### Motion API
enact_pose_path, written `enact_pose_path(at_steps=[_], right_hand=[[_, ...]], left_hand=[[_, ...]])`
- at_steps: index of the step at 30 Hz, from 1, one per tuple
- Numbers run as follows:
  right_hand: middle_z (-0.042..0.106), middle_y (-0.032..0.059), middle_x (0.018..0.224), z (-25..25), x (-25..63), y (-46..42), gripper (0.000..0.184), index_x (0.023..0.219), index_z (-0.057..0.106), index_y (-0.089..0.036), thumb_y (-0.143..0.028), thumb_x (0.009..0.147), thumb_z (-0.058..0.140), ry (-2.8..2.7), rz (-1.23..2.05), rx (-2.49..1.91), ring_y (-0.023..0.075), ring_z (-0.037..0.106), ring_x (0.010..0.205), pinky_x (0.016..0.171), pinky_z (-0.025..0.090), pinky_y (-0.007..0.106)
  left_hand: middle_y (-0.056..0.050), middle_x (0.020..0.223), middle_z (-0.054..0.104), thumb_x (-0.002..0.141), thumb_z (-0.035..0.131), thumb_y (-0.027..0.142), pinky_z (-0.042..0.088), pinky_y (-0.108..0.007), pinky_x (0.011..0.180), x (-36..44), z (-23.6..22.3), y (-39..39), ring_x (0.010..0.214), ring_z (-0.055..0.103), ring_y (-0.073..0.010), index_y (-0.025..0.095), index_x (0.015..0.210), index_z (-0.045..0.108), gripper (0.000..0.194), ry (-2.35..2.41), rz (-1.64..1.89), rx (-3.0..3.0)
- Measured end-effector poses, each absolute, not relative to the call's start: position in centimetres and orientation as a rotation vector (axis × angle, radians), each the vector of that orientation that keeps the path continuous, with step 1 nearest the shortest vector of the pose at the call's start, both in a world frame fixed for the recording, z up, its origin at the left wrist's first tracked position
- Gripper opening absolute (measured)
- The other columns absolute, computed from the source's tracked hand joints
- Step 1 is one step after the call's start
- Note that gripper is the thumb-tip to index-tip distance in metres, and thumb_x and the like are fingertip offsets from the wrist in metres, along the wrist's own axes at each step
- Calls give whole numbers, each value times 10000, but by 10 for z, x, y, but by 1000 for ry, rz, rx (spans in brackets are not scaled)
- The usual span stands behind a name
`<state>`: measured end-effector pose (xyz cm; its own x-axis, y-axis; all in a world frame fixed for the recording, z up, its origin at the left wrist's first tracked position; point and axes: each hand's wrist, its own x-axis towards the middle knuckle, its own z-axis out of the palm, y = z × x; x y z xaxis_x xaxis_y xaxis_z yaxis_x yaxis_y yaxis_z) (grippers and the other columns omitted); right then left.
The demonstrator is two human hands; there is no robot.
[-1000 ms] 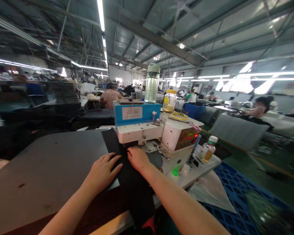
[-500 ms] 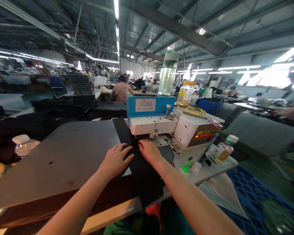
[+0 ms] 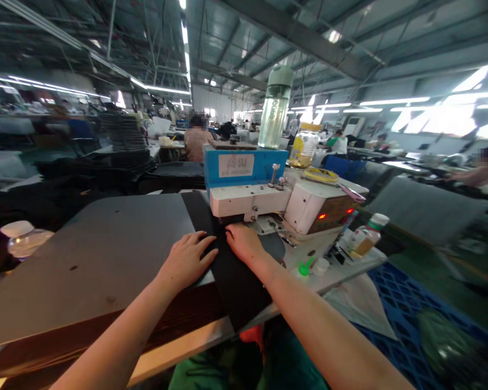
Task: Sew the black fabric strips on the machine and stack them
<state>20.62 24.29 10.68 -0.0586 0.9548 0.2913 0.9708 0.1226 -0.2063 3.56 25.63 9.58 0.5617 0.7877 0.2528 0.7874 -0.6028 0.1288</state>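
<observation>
A long black strip of fabric-like material (image 3: 239, 287) runs from beside the machine head down over the table's front edge. My left hand (image 3: 189, 257) lies flat with fingers stretched out, its fingertips on the strip's left side. At the strip's right side, close under the machine head, my right hand (image 3: 244, 241) has curled fingers closed at the material; its fingertips are partly hidden. Just beyond them stands a blue-and-white bench machine (image 3: 250, 200), its white arm above the strip.
A grey board (image 3: 117, 249) covers the left of the table. A green-capped water bottle (image 3: 275, 111) and a yellow-lidded jar (image 3: 305, 146) stand on the machine. At right are a small bottle (image 3: 366, 238) and a green nozzle (image 3: 306, 266). Several people work farther back.
My view has shifted slightly, so the scene sits a little more to the left and higher. Both hands keep nearly the same place on the strip. The machine's display shows fewer lit digits.
</observation>
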Motion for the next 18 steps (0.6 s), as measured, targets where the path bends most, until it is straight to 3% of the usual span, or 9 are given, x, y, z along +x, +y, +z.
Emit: enact_pose_path(at_steps=[18], right_hand=[[671, 89, 945, 107, 206, 243, 257, 972, 624, -150, -211, 888, 388, -2060, -82, -1892, 180, 611, 864, 747, 434, 258]], left_hand=[[-68, 1275, 482, 863, 341, 498, 361, -412, 969, 36, 96, 258, 1175, 426, -256, 275, 1224, 516, 459, 1399, 412, 2776]])
